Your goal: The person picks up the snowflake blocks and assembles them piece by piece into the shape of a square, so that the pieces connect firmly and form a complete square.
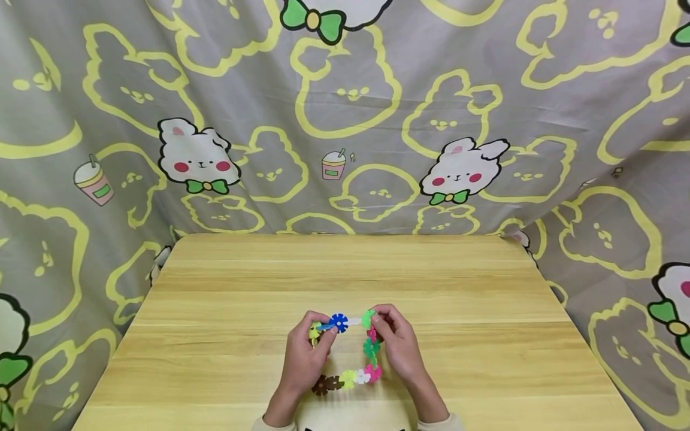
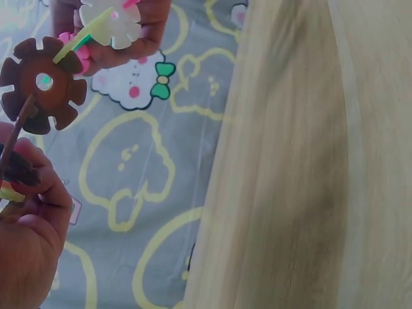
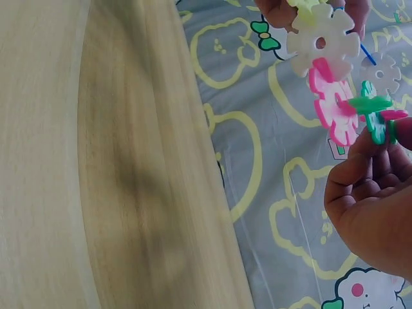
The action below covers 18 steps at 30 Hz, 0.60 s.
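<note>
A ring of notched plastic snowflake discs, slotted into one another, is held up between the hands in the head view. Along its far side are a dark blue disc [image 1: 339,323], a white disc [image 1: 354,321] and a light green disc [image 1: 368,318]. My left hand [image 1: 304,353] pinches the ring's left part by the blue disc. By the light green disc, my right hand [image 1: 401,347] pinches the far right corner. Brown discs [image 1: 321,385], a yellow disc [image 1: 349,378] and a pink disc [image 1: 374,373] form the near side. Fingers hide some left-side discs.
Beneath the hands lies a wood-grain table [image 1: 226,335]. A grey curtain [image 1: 377,72] with yellow outlines and rabbit heads hangs behind it and along both sides.
</note>
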{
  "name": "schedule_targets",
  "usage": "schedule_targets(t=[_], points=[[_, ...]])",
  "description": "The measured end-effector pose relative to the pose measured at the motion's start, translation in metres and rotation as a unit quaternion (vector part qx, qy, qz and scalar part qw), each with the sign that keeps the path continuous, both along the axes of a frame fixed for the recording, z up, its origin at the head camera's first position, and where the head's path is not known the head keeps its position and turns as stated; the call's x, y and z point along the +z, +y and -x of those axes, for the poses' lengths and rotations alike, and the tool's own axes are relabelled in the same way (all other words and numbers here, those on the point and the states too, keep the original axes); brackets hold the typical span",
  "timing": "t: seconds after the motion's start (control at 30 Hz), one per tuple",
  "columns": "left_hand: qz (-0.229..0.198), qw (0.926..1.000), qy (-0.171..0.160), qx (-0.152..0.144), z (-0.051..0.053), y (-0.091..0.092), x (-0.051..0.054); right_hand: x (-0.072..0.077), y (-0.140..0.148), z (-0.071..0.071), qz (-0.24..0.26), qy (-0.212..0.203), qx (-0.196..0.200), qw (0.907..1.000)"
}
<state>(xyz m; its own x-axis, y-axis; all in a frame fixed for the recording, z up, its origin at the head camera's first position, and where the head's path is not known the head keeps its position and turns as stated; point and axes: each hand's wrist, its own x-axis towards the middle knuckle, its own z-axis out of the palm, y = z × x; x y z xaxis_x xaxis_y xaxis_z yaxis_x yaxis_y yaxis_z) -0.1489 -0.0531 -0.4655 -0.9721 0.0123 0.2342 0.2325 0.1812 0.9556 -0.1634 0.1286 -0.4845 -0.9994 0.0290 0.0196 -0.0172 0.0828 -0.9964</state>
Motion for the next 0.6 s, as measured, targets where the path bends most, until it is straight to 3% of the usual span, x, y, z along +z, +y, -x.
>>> schedule_targets(t=[0.23,0.6], points=[[-0.002,0.9998,0.011,0.014,-0.0005,0.0029,-0.0023,0.0003,-0.0002,-0.0018,-0.005,0.019,-0.002,0.9998],[-0.008,0.9997,0.022,0.007,-0.0027,0.0031,0.0003,0.0005,-0.0021,-0.0054,-0.001,0.020,-0.005,0.9998]])
